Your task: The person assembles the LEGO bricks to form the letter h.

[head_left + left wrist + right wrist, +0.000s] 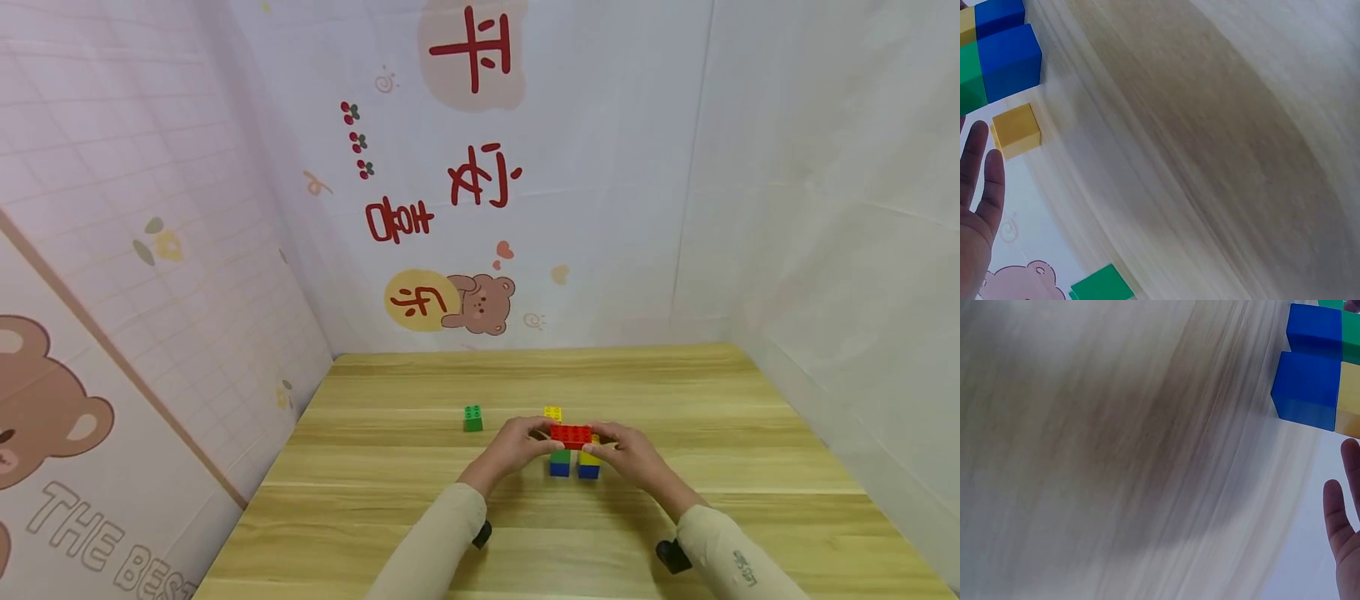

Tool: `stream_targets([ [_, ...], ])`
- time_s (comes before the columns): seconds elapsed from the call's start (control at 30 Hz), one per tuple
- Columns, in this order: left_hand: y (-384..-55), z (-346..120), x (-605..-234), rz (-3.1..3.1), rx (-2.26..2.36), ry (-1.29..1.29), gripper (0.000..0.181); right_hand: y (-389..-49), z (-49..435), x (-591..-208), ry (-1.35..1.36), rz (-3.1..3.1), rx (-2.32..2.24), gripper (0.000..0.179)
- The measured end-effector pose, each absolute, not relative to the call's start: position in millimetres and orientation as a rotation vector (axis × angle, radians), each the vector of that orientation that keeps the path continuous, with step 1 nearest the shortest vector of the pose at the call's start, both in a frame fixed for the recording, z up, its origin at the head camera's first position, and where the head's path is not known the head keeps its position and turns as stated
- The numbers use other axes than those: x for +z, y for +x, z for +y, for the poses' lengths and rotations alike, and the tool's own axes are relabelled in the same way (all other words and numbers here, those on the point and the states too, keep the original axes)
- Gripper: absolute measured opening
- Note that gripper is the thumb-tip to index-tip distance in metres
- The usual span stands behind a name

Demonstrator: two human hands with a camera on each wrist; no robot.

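Note:
In the head view, a red brick [572,435] with studs on top is pinched at its left end by my left hand [519,443] and at its right end by my right hand [632,454]. It overlaps the tops of two short stacks standing side by side. The left stack has a green brick [559,457] on a blue brick [559,470]. On the right, a yellow brick [590,456] sits on another blue brick [588,472]. Both wrist views show these stacks at the edge, with the outer fingers of each hand extended beside them; the red brick is outside those views.
Behind the hands stands a separate yellow brick [552,412]. A loose green brick [473,418] lies farther left on the wooden table [405,392]. A printed white sheet [600,167] hangs along the back and sides.

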State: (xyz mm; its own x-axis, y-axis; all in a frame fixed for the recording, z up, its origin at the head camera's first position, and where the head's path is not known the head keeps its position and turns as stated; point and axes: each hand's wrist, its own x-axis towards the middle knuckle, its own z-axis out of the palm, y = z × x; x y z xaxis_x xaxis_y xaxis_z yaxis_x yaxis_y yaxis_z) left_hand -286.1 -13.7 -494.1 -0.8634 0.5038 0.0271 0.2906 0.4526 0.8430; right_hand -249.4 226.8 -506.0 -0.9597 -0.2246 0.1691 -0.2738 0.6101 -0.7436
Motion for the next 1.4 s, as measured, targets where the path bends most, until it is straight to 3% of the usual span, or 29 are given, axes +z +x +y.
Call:
stream_targets([
  [0.8,-287.4,-72.4,-500.0,2.406,1.547,0.540,0.037,-262.6,166.1,-509.7,0.424,-2.741,1.431,0.044],
  [1.4,-283.8,-76.6,-495.8,2.405,1.575,0.490,0.033,-262.3,157.5,-510.8,0.332,-2.723,1.506,0.044],
])
